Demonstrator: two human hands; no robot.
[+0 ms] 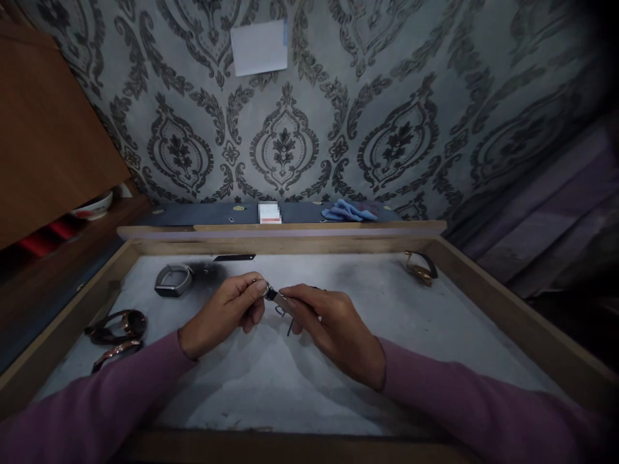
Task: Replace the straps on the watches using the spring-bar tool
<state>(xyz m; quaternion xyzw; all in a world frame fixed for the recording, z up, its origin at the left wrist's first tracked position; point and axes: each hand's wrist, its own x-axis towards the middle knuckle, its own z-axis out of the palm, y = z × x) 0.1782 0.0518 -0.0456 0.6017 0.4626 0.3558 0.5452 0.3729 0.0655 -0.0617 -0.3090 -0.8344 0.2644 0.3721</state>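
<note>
Over the middle of a white-lined wooden drawer or tray, my two hands meet at a small wristwatch (269, 293). My left hand (236, 299) is closed, with thumb and fingers pinching the watch at its case. From the case, a grey-looking strap (283, 303) runs toward my right hand (333, 322), whose fingers are closed around it. A thin dark piece hangs below the right fingers; I cannot tell if it belongs to the strap. Part of the watch is hidden by my fingers.
A grey-banded watch (174, 281) and brown-and-gold watches (120, 325) lie at left, a gold watch with a dark band (422, 267) at back right. A black flat blade-like piece (235, 258) is by the back wall. Behind lie a blue cloth (349, 211) and small box (269, 212).
</note>
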